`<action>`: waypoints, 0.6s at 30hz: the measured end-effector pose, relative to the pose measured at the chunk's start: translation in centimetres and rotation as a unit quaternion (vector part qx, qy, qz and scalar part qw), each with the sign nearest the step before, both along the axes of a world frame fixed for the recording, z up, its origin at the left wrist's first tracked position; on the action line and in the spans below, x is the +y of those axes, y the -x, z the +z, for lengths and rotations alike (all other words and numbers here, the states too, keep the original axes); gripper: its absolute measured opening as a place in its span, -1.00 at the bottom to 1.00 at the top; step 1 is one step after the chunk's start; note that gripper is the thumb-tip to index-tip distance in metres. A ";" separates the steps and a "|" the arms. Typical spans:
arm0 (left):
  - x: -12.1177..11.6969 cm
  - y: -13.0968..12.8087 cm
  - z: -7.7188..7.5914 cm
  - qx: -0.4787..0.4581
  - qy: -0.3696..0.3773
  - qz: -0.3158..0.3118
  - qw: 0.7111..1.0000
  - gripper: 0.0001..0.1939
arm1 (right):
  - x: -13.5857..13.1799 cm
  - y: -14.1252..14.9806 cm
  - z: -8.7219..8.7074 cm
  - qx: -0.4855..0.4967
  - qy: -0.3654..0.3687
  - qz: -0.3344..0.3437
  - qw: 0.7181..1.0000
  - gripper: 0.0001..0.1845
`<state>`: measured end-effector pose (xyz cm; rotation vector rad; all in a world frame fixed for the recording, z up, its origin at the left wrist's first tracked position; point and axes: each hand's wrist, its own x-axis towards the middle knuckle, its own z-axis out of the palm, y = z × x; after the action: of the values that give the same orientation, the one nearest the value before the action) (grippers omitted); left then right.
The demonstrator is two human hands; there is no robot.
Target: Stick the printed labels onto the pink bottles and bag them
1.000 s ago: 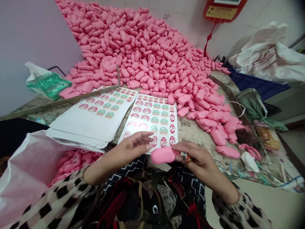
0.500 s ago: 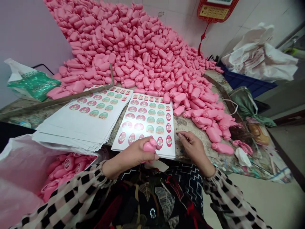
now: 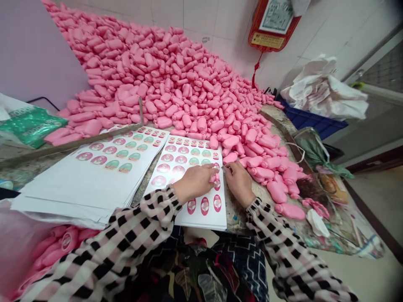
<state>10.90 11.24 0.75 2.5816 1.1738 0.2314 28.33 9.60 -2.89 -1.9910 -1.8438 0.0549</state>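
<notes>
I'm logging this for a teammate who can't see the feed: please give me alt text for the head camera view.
The left hand grips a small pink item beside the right hand, over a sheet of oval printed labels. A large heap of pink oblong items rises behind the sheet.

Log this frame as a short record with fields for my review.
left hand: holds a pink bottle at the fingertips, mostly hidden, over the sticker sheet
right hand: fingertips at the sticker sheet, close to the bottle; any grip cannot be told
sheet: printed with oval labels
nearby: stack of sticker sheets to the left; heap of unlabelled pink bottles behind
lower left: open white sack holding labelled pink bottles
far right: white bag above a blue crate
</notes>
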 end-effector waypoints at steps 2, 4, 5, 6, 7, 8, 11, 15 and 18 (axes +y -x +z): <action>0.4 -0.3 -0.5 0.025 0.003 -0.014 1.000 -0.56 | 0.3 0.0 -0.1 -0.020 0.006 -0.002 1.000 -0.73; 0.6 -0.5 -0.8 0.043 0.008 -0.020 0.999 -0.55 | 0.6 0.0 0.0 -0.037 0.012 0.000 0.999 -0.72; 0.7 -0.5 -0.9 0.048 0.009 -0.022 0.999 -0.55 | 0.7 0.0 0.0 -0.046 0.014 0.002 0.999 -0.72; 0.7 -0.5 -0.9 0.051 0.009 -0.024 0.998 -0.56 | 0.8 0.0 0.1 -0.054 0.018 0.004 0.998 -0.72; 0.8 -0.5 -0.9 0.053 0.009 -0.026 0.998 -0.57 | 1.0 -0.1 0.2 -0.062 0.023 0.008 0.998 -0.72; 0.8 -0.5 -0.9 0.054 0.010 -0.026 0.998 -0.58 | 1.1 -0.1 0.3 -0.069 0.029 0.013 0.997 -0.73; 1.0 -0.4 -0.9 0.054 0.013 -0.029 0.998 -0.58 | 1.4 -0.3 0.6 -0.075 0.045 0.026 0.996 -0.75; 1.1 -0.4 -1.1 0.054 0.004 -0.031 0.998 -0.56 | 1.6 -0.7 0.9 -0.060 0.045 0.047 0.996 -0.77; 1.2 -0.3 -1.4 0.053 0.000 -0.033 0.998 -0.54 | 1.6 -1.1 1.0 -0.041 0.046 0.066 0.996 -0.78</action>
<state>11.24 12.42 -0.61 2.6574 1.1197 0.0818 29.44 11.25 -1.90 -1.9571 -2.0583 0.0996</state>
